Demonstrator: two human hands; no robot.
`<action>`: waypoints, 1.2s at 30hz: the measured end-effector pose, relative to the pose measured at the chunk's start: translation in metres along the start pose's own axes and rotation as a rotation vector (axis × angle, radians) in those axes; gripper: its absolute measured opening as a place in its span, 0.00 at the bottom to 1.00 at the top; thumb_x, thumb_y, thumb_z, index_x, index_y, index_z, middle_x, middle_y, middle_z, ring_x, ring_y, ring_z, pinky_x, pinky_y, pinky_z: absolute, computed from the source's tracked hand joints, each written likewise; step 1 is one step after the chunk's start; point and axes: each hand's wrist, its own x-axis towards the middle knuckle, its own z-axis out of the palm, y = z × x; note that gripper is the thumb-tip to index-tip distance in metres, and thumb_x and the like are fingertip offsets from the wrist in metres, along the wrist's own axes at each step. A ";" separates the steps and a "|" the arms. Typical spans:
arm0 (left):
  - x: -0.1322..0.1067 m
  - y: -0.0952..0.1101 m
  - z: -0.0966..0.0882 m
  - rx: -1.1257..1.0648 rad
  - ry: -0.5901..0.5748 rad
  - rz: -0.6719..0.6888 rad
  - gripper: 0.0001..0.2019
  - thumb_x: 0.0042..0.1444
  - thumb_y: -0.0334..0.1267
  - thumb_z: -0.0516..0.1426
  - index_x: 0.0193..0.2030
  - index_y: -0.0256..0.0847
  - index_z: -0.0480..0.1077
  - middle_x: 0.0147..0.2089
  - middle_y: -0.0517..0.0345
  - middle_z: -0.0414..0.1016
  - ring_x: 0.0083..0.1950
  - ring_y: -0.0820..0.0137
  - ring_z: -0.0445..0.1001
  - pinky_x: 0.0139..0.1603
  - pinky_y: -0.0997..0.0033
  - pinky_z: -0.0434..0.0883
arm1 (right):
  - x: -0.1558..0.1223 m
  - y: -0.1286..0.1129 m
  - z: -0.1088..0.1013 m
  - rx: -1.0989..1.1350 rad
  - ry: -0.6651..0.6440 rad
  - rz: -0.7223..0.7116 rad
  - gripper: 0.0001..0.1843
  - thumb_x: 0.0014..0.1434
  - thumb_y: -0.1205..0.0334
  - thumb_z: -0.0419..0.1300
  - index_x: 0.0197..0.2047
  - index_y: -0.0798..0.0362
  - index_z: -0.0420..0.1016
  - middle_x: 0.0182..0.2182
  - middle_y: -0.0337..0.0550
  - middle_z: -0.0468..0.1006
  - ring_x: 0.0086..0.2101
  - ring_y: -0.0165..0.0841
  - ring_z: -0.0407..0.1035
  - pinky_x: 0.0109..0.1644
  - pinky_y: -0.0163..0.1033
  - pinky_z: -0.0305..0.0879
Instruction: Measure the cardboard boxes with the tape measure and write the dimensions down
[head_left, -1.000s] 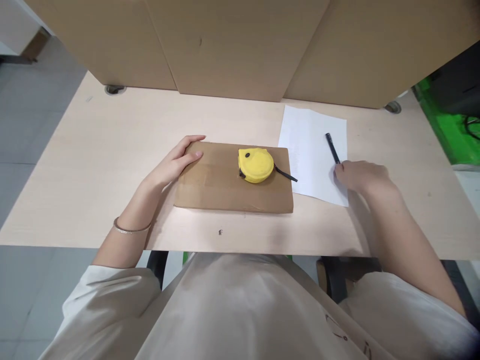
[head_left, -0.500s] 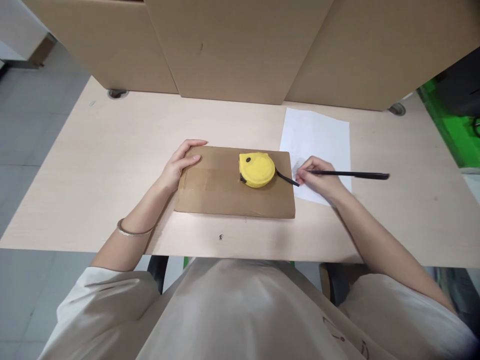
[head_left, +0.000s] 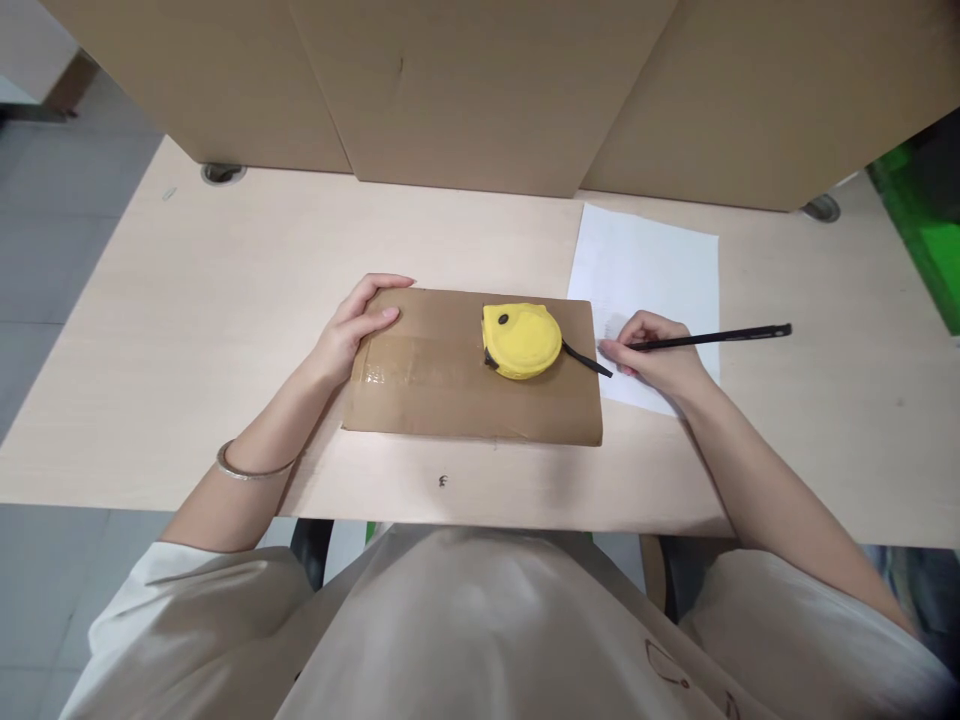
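Note:
My left hand (head_left: 354, 325) grips the far left corner of a flat brown cardboard box (head_left: 435, 390). Its thumb lies on the top, while the fingers run along the back edge. On the box's right half rests a yellow tape measure (head_left: 523, 341), its black wrist strap (head_left: 589, 360) hanging past the right edge. Just right of the box, my right hand (head_left: 651, 350) is closed around a long black pen (head_left: 735, 337), over a white sheet of paper (head_left: 652, 265). The pen's tip is hidden by the fingers. Faint grey marks show on the paper beside them.
Tall cardboard panels (head_left: 480, 95) stand along the back of the light wooden table (head_left: 247, 260). Two cable holes, left (head_left: 223, 174) and right (head_left: 822, 208), sit near the panels. A small dark mark (head_left: 442, 482) is close to the front edge.
The pen has tilted, its rear end now higher. My view has shifted slightly, while the box, tape measure and left hand keep their arrangement.

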 end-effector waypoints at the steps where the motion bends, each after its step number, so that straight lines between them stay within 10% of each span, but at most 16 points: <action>1: 0.000 0.000 0.000 0.013 -0.002 0.004 0.19 0.58 0.46 0.64 0.56 0.48 0.76 0.60 0.54 0.78 0.58 0.56 0.77 0.52 0.62 0.77 | 0.000 0.001 0.000 -0.007 0.005 -0.002 0.21 0.49 0.55 0.76 0.22 0.47 0.66 0.16 0.36 0.70 0.18 0.29 0.59 0.25 0.39 0.55; 28: -0.002 0.001 0.000 0.054 -0.025 0.026 0.20 0.62 0.48 0.63 0.59 0.47 0.74 0.62 0.54 0.76 0.59 0.58 0.77 0.53 0.65 0.78 | 0.007 0.022 -0.002 -0.088 0.088 -0.112 0.20 0.45 0.64 0.71 0.19 0.48 0.60 0.19 0.37 0.64 0.24 0.30 0.56 0.28 0.38 0.51; 36: 0.000 -0.002 -0.002 0.067 -0.021 0.016 0.22 0.60 0.50 0.63 0.59 0.47 0.74 0.62 0.54 0.77 0.58 0.58 0.79 0.53 0.62 0.80 | 0.001 0.013 -0.001 0.041 0.012 -0.095 0.28 0.49 0.47 0.79 0.20 0.47 0.65 0.14 0.37 0.70 0.18 0.30 0.59 0.26 0.40 0.59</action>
